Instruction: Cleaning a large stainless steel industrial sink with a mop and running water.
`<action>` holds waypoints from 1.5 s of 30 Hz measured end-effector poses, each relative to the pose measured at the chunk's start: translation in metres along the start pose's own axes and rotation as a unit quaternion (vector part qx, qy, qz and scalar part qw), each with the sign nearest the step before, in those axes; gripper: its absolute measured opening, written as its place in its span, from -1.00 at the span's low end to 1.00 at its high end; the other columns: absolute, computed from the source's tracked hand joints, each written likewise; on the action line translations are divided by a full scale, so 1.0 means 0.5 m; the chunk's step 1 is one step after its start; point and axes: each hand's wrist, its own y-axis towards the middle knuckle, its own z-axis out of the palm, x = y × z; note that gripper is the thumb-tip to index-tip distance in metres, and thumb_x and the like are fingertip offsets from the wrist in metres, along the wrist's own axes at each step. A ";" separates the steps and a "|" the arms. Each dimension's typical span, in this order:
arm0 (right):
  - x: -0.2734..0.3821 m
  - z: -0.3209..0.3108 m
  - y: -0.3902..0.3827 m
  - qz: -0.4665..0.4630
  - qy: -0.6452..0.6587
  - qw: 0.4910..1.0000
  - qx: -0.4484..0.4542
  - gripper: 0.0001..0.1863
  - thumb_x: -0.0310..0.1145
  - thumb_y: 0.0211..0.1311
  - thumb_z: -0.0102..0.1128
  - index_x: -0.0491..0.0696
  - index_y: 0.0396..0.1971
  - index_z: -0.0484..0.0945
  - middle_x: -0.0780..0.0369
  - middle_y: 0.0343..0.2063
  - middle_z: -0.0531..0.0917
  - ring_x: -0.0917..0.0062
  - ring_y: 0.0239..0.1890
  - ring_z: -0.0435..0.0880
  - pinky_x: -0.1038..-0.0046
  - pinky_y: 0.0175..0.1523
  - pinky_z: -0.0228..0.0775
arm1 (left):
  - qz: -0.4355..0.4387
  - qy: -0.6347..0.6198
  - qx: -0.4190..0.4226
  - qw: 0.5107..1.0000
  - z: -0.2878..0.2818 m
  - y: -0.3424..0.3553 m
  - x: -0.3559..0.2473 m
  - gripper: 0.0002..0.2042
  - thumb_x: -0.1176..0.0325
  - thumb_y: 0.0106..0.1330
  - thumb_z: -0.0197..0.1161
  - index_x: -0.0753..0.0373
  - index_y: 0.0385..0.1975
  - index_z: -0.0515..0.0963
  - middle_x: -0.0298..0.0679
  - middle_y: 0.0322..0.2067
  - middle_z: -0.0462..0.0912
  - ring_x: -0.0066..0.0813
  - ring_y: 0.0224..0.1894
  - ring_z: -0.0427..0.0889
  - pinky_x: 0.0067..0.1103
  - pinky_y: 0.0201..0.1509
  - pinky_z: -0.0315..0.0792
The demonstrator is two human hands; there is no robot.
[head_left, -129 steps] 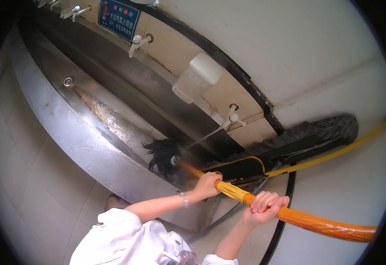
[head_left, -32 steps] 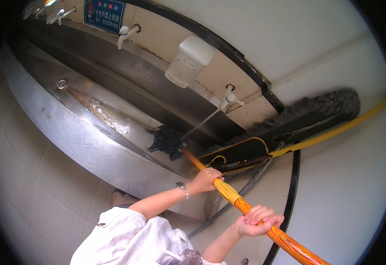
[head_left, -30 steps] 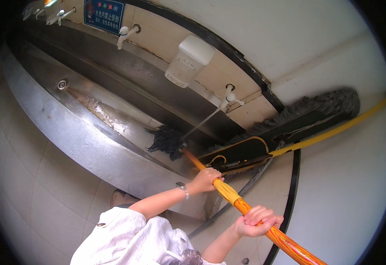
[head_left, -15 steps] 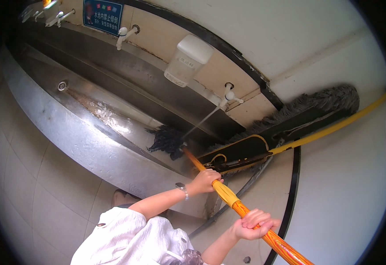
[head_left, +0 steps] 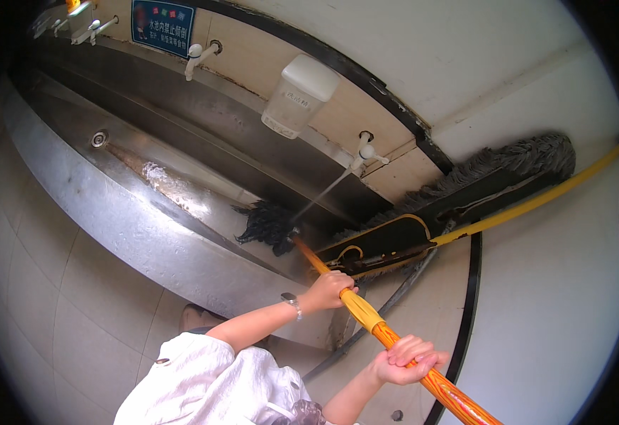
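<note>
A mop (head_left: 361,309) with an orange-yellow handle slants from the lower right up into the steel trough sink (head_left: 104,212). Its dark, wet mop head (head_left: 265,224) lies on the sink's bottom. From the white tap (head_left: 367,154) on the wall, a thin stream of water (head_left: 323,193) runs down onto the mop head. My left hand (head_left: 327,291) is closed round the handle just outside the sink, a watch on that wrist. Farther back along the handle, my right hand (head_left: 410,359) grips it too, fingers wrapped over the top.
A wide grey dust mop (head_left: 508,170) with a yellow pole (head_left: 536,205) leans against the wall at the right. On the tiled wall are a white soap dispenser (head_left: 301,97), another tap (head_left: 199,60) and a blue sign (head_left: 162,27). A drain (head_left: 99,138) sits in the sink's left part. A grey hose (head_left: 394,301) runs behind the handle.
Both hands and the mop stay almost where they were. The wet patch of water in the sink has shifted shape slightly.
</note>
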 end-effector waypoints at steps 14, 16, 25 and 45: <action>0.004 -0.009 -0.011 -0.001 0.006 1.000 0.009 -0.74 -0.36 0.28 -0.19 -0.06 -0.59 0.09 0.38 -0.91 0.19 0.74 -0.95 0.10 0.73 -0.84 -0.04 | -0.001 0.006 0.012 1.000 -0.003 -0.008 -0.002 -0.78 0.30 0.12 0.22 0.21 -0.68 0.38 -0.18 -0.64 0.43 -0.18 -0.52 0.44 -0.37 -0.45 0.30; 0.004 -0.012 -0.013 0.000 0.014 1.000 0.010 -0.75 -0.36 0.28 -0.19 -0.06 -0.58 0.09 0.37 -0.90 0.19 0.74 -0.95 0.11 0.73 -0.84 -0.03 | -0.004 0.005 0.014 1.000 -0.002 -0.011 -0.002 -0.78 0.30 0.12 0.22 0.21 -0.67 0.38 -0.18 -0.64 0.44 -0.18 -0.52 0.44 -0.38 -0.45 0.31; 0.013 0.000 -0.022 0.000 -0.018 1.000 0.002 -0.70 -0.29 0.32 -0.20 -0.01 -0.62 0.10 0.41 -0.90 0.13 0.78 -0.94 0.01 0.75 -0.82 -0.17 | -0.006 0.009 0.015 1.000 -0.005 -0.017 -0.006 -0.77 0.30 0.13 0.22 0.21 -0.68 0.38 -0.18 -0.64 0.44 -0.20 -0.52 0.44 -0.39 -0.45 0.31; 0.014 0.018 -0.031 -0.005 -0.013 1.000 0.006 -0.73 -0.31 0.32 -0.20 -0.03 -0.58 0.11 0.40 -0.89 0.15 0.77 -0.94 0.02 0.75 -0.82 -0.15 | 0.015 -0.001 0.001 1.000 -0.018 -0.016 0.001 -0.78 0.34 0.09 0.24 0.21 -0.69 0.37 -0.19 -0.66 0.42 -0.20 -0.54 0.43 -0.38 -0.48 0.30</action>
